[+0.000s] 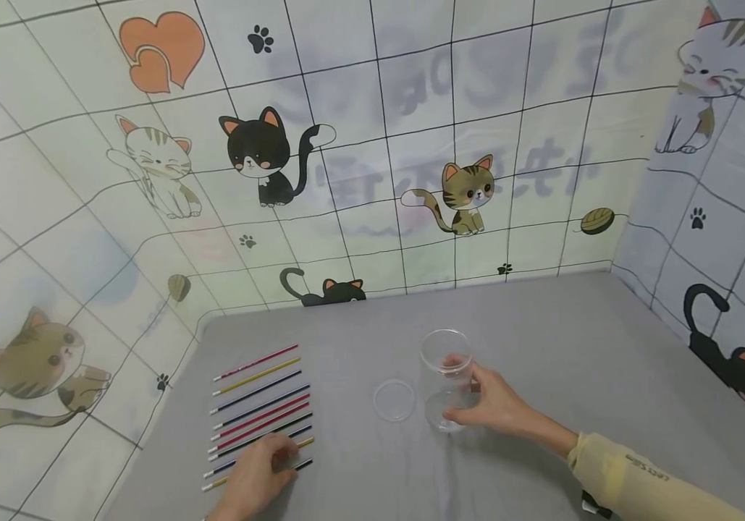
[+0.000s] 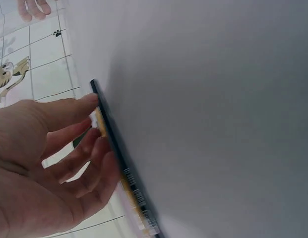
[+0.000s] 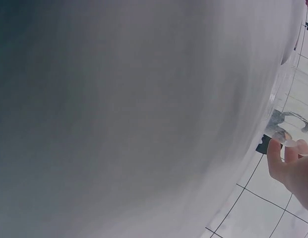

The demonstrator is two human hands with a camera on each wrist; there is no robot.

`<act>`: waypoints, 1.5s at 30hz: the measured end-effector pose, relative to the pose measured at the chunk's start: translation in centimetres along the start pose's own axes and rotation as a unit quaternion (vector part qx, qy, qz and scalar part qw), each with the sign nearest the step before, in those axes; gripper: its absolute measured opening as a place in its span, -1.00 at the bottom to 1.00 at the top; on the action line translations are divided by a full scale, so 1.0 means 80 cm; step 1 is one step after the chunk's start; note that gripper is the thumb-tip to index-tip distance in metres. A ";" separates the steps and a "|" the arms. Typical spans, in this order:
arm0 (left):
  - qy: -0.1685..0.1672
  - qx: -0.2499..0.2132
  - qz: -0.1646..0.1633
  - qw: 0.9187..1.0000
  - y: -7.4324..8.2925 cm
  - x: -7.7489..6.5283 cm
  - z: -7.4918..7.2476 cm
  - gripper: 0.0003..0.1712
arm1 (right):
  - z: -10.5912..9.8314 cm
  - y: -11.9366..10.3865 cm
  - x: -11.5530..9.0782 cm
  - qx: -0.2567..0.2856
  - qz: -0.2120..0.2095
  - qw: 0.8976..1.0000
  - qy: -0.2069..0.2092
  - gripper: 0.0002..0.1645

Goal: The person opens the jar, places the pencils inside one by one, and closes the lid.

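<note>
My left hand [image 1: 256, 470] is over the near end of a row of pencils. In the left wrist view, its thumb touches a dark pencil [image 2: 110, 131] near one end, and its loosely bent fingers lie beside that pencil and a yellow pencil [image 2: 125, 186]. Both pencils rest on the table. On the right, a clear cylindrical jar [image 1: 445, 394] stands upright and open-topped. My right hand [image 1: 499, 405] grips its right side, thumb in front and fingers behind. A clear round lid [image 1: 394, 400] lies flat just left of the jar.
Several more pencils, red [image 1: 261, 417], dark [image 1: 255, 393] and yellow [image 1: 257, 376], lie roughly parallel on the left of the grey tabletop [image 1: 541, 325]. A cat-print cloth [image 1: 359, 166] hangs behind and along both sides.
</note>
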State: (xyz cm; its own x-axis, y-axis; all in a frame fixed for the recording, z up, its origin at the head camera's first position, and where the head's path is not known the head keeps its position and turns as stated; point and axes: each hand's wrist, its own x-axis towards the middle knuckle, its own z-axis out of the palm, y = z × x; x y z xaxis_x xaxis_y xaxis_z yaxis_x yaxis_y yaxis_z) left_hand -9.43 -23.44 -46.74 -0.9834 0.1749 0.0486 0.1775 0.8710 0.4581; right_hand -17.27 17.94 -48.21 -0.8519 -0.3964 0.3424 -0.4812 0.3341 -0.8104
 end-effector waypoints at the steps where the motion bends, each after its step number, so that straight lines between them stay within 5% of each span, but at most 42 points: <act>1: 0.006 -0.003 -0.014 1.000 0.000 0.000 0.001 -0.64 | 0.000 0.000 0.000 0.000 0.000 1.000 0.001 -0.10; 8: 0.053 -0.065 -0.074 0.994 0.001 0.001 0.010 -0.58 | -0.001 -0.004 0.000 0.015 -0.006 1.000 0.002 -0.09; 17: 0.092 -0.130 -0.083 0.984 0.000 0.000 0.021 -0.52 | -0.004 -0.004 -0.001 0.007 -0.003 1.000 0.008 -0.08; 26: 0.054 -0.073 -0.027 0.995 0.002 -0.004 0.018 -0.76 | -0.004 -0.006 0.000 0.011 -0.012 1.000 0.009 -0.10; 34: 0.032 -0.069 0.015 0.997 0.000 0.000 0.014 -0.79 | -0.003 -0.008 0.000 0.011 -0.010 1.000 0.005 -0.10; 39: 0.054 -0.085 0.044 0.994 0.014 0.015 -0.008 -0.78 | -0.001 -0.008 0.000 0.011 -0.010 1.000 0.001 -0.10; 45: 0.055 -0.151 0.057 0.985 0.053 0.044 -0.048 -0.79 | 0.001 -0.007 0.001 0.010 -0.013 1.000 0.005 -0.09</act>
State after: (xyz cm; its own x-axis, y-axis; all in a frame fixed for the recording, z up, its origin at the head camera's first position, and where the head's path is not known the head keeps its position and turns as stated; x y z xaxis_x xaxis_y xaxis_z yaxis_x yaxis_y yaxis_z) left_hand -12.25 -20.91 -41.22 -0.9587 0.1978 0.2041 0.2843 0.6692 0.6866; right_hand -17.07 17.68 -47.78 -0.8409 -0.3968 0.3681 -0.4996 0.3072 -0.8100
